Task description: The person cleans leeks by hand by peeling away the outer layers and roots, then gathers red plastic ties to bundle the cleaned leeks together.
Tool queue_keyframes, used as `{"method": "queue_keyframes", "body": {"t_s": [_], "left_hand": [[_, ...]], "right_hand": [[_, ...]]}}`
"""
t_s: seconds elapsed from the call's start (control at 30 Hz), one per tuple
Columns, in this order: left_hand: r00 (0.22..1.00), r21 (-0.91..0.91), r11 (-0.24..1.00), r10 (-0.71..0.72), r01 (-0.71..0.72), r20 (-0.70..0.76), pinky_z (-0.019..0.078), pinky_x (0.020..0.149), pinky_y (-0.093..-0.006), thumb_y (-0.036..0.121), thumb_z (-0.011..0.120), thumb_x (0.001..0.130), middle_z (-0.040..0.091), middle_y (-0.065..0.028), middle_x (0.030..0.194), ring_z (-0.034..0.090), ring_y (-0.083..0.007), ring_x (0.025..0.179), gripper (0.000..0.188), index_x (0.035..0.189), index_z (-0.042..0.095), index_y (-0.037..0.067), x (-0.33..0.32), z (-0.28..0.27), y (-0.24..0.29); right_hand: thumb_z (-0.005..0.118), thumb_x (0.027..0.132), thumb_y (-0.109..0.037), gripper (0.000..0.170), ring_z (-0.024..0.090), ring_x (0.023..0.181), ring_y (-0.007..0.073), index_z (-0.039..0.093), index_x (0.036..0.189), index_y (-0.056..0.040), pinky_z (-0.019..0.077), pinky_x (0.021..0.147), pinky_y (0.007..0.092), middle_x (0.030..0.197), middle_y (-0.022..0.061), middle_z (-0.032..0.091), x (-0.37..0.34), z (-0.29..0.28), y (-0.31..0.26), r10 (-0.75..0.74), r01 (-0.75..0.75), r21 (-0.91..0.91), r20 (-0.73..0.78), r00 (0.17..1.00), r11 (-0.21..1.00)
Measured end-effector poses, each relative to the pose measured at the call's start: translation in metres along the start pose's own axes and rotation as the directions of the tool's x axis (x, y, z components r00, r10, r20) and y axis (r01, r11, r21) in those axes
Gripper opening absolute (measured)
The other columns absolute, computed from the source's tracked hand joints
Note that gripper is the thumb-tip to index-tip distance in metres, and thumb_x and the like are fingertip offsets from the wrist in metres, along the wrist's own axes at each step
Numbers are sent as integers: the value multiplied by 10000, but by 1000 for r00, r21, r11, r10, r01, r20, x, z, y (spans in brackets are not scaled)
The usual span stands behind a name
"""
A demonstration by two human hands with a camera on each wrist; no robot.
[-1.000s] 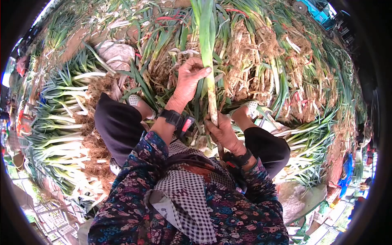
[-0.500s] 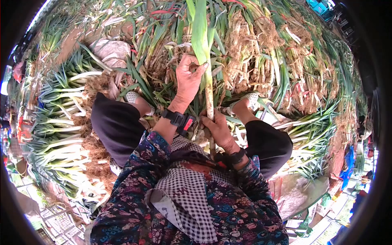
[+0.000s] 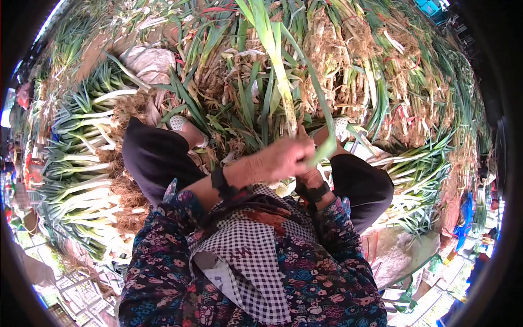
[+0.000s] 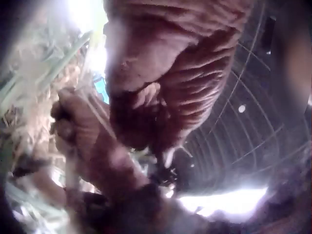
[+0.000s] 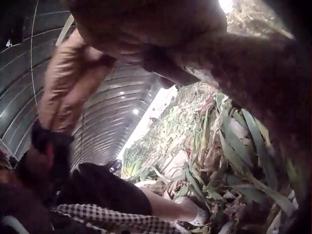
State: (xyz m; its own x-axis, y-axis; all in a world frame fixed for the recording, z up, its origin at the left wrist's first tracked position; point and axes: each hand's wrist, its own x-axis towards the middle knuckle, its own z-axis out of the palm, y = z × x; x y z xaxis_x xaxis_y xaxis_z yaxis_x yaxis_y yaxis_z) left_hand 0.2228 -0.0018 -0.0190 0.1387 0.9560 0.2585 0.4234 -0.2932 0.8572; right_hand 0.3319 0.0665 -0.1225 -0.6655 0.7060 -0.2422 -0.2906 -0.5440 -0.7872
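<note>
A long leek (image 3: 281,82) with a pale, soil-specked stem stands tilted in front of the person, green leaves pointing away. Its lower stem runs down into the right hand (image 3: 311,177), which grips it and is partly covered by the other hand in the head view. Blurred, the left hand (image 3: 280,159) crosses over the right and holds a long green leaf (image 3: 320,98) that peels off the leek's top and arcs down to the fingers. In the left wrist view the right hand (image 4: 92,136) is curled, with the left hand (image 4: 170,63) close above.
Trimmed leeks (image 3: 81,185) lie in a row at the left, roots inward. More leeks (image 3: 406,191) lie at the right. Bundles of untrimmed leeks (image 3: 332,82) with dry roots are heaped ahead. A whitish sack (image 3: 150,65) lies ahead left. Loose leaves cover the ground between the feet.
The left hand has moved from up beside the leek's leaf base down toward the right hand, drawing a leaf down with it. The leek's top has tipped a little left.
</note>
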Motion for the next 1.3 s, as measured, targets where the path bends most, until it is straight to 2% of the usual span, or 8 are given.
{"method": "queue_keyframes", "body": {"t_s": [0.1,0.17,0.27,0.57,0.7,0.83,0.97,1.3], "left_hand": [[942,-202,978,19,53,334,478,610,-326,83,674,796,624,-39,777,614,-186,721,107,850,595,33,-11,-2,10],[984,-191,980,25,-59,-175,483,594,-294,98,697,797,610,-37,725,593,-144,679,140,855,588,32,-5,-23,-2],[646,-442,897,-347,17,-679,476,586,-246,122,702,815,614,-28,750,557,-94,647,146,855,600,24,10,-48,-29],[734,687,661,299,302,-610,387,694,-358,96,616,816,549,-80,849,503,-192,757,69,803,568,48,30,-41,-15],[876,184,982,44,52,-480,416,740,-391,64,597,812,545,-79,809,543,-240,787,114,753,500,57,20,21,16],[875,-19,993,91,-114,-476,467,741,-361,58,598,833,606,-96,868,592,-246,787,66,892,589,27,2,11,41],[403,-253,967,-240,21,-883,477,800,-305,316,517,959,595,-75,983,592,-165,876,361,1091,550,-18,-1,-58,-34],[738,-804,358,-336,-476,-586,475,696,-352,407,520,942,568,-114,935,536,-222,753,371,1148,484,100,15,-154,-82]], "right_hand": [[482,930,-157,207,559,800,142,496,1026,26,456,695,310,867,93,598,11,7,-26,204,-212,-37,-160,966,977],[528,897,-97,169,554,642,156,472,1006,18,439,569,317,730,106,579,28,-43,14,-384,547,-646,392,836,532],[560,860,-33,138,519,490,221,472,960,3,408,462,342,604,138,519,3,19,-28,-444,429,-870,293,847,244],[601,848,-124,221,596,631,414,469,1010,-48,474,534,475,723,191,581,7,26,-25,-561,344,-939,281,779,7],[592,851,-124,187,599,661,375,535,1019,-66,471,527,444,808,162,596,34,-11,27,-688,695,-97,100,719,712],[597,853,-129,180,601,653,350,554,1019,-75,475,532,414,794,147,591,11,17,-18,-625,601,-659,247,741,452],[600,881,-158,179,590,616,301,557,1042,-92,470,543,368,778,123,574,6,21,-23,-482,384,-873,209,851,299],[636,860,-179,286,625,884,250,566,1113,-66,491,741,306,1023,137,610,13,-28,-4,96,516,-606,699,708,606]]}}
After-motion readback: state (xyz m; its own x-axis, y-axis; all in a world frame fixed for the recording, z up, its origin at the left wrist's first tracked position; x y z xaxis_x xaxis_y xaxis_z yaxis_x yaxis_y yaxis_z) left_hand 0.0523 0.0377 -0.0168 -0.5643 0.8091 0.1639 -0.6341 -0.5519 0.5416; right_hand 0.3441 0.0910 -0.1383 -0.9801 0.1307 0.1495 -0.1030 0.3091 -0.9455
